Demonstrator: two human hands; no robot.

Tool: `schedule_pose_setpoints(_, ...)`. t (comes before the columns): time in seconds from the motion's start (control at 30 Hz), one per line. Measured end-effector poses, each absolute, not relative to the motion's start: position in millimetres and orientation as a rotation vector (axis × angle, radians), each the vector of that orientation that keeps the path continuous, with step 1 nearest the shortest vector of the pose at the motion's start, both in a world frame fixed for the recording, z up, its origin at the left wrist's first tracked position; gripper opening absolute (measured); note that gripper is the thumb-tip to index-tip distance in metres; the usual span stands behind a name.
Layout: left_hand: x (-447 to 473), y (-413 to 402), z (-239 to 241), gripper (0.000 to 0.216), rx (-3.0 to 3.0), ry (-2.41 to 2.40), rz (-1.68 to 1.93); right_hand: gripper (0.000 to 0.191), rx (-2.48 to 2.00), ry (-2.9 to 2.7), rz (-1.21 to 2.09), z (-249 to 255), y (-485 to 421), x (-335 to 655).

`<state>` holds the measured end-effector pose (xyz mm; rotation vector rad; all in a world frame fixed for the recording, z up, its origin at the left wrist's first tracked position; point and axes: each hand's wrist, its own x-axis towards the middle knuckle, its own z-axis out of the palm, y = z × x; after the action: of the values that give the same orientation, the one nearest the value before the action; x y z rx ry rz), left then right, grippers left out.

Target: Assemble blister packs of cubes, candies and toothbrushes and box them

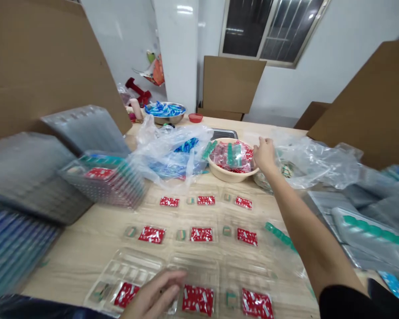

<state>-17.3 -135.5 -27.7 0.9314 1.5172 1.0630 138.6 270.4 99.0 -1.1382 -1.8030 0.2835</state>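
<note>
Front-middle clear tray (202, 268) is at the near side of the wooden table (69, 257), between two similar trays, with a red packet (198, 300) in its right part. Left hand (154, 294) reaches over its left side: fingers lightly bent, thumb and index a little apart (too blurred to tell whether anything sits between them). Right hand (265, 154) is far out by the right rim of the cream bowl (231, 177), fingers curled in; can't tell if it has hold of anything. Bowl holds green strips (230, 153) and more red packaging; a clear plastic bag (319, 164) lies just right of it.

Handling, as a judgement: tray plastic looks thin, so a light left-hand touch should steady it better than a press. The front-right tray shows a small greenish block (232, 299) left of its packet; left hand hides that spot here, so shifting the fingers aside would allow a check. Right forearm is best kept high, away from the green-edged film (281, 237). Loose bag plastic could snag the right fingers: one clean pinch, straight up.
</note>
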Motion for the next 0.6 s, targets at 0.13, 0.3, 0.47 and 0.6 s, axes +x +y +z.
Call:
schedule_pose_setpoints(0.13,-3.3,-85.7,-10.2,0.044,0.321,1.235,1.492,0.034,-0.917,-1.969,0.241,68.6,162.1,119.0)
schedule_pose_setpoints(0.3,8.2,-48.0,27.9,0.059,0.143,0.861,1.455,0.050,-0.092,-2.287,0.152,1.6,32.0,108.9)
schedule_pose_setpoints(0.47,24.4,-69.1,48.5,0.076,0.881,1.193,1.757,0.064,-0.837,-1.947,1.079,-8.4,31.1,120.1)
schedule_pose_setpoints(0.6,38.3,-59.3,21.2,0.079,1.784,1.407,1.409,0.075,-0.767,-1.495,1.663,34.2,31.8,135.2)
